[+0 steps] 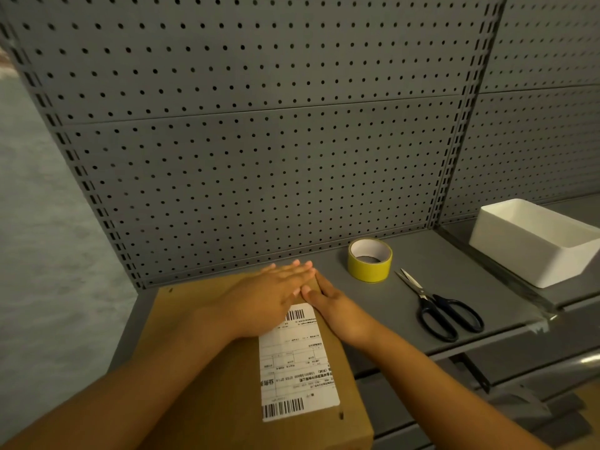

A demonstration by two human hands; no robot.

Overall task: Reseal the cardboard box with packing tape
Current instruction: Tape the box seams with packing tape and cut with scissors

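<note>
both forearms reached forward from the bottom of the view and met over the far end of the cardboard box (227,368). the left hand (266,297) lay palm down, fingers straight and close together, pressed flat on the box top and angled toward the right. the right hand (337,306) lay flat too, fingers extended toward the far edge, its fingertips just under the left hand's fingers, so the two overlapped there. neither hand curled around or pinched anything; both simply pressed on the cardboard.

the box sat on the grey bench (406,306) at the left, its near corner hanging toward the camera, its far end close to the pegboard (259,141) behind. a white shipping label (295,368) with barcodes ran along the right side of the box top, its far end partly covered by the left hand. whether tape lay across the flaps under the hands, could not tell.

to the right of the hands, a yellow roll of tape (370,261) lay on its side on the bench, hollow core facing up, apart from the box. just beyond it, black-handled scissors (435,306) lay closed, blades pointing toward the roll. further right, on the adjoining shelf (578,293), stood a white open tub (535,241); what showed of its inside was bare white wall.
</note>
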